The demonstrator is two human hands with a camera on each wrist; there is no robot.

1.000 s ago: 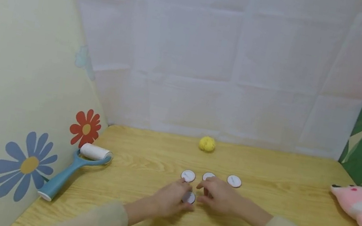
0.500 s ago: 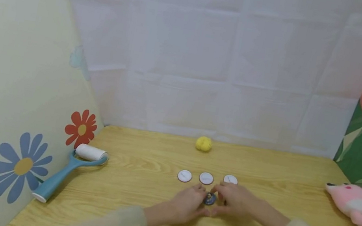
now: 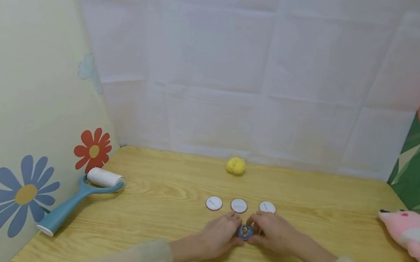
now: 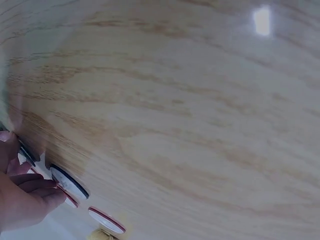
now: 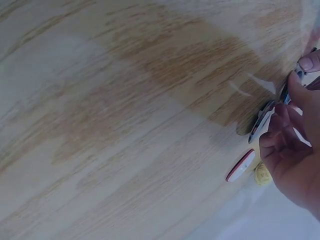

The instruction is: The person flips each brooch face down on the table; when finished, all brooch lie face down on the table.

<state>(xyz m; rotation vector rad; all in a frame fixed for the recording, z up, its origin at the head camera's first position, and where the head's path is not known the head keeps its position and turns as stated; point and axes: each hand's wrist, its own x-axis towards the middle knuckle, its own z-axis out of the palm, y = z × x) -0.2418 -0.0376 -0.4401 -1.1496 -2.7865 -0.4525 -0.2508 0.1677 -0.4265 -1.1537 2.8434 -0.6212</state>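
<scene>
A round badge (image 3: 245, 232) with a small figure on blue stands out between my two hands in the head view, picture side up. My left hand (image 3: 218, 238) holds it at its left edge, thumb in front and fingers behind. From the other side, the thumb and index finger of my right hand (image 3: 273, 234) pinch its right edge. Behind them, three badges, pale faces up, lie in a row: left (image 3: 214, 203), middle (image 3: 239, 206) and right (image 3: 267, 207). In the left wrist view, a dark-rimmed badge (image 4: 69, 181) lies flat beside my left fingers.
A yellow ball-like lump (image 3: 236, 166) sits farther back on the wooden table (image 3: 159, 234). On the left lies a blue-handled lint roller (image 3: 70, 207); at the right edge is a pink plush toy (image 3: 417, 235). A white cloth (image 3: 204, 65) hangs behind the table.
Both hands have moved right and come together. The blue picture badge has come into view between them, while the pale badge seen by my left fingers is now hidden in the head view.
</scene>
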